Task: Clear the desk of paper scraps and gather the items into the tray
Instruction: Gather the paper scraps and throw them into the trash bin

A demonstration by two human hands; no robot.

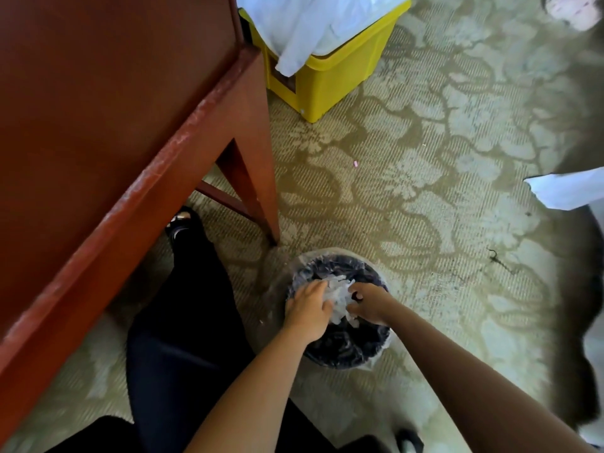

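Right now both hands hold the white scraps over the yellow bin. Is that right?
Not quite. The left hand and right hand hold the scraps over the black bin, not the yellow bin. The head view shows it.

Desk (98,125) mostly beyond the left edge
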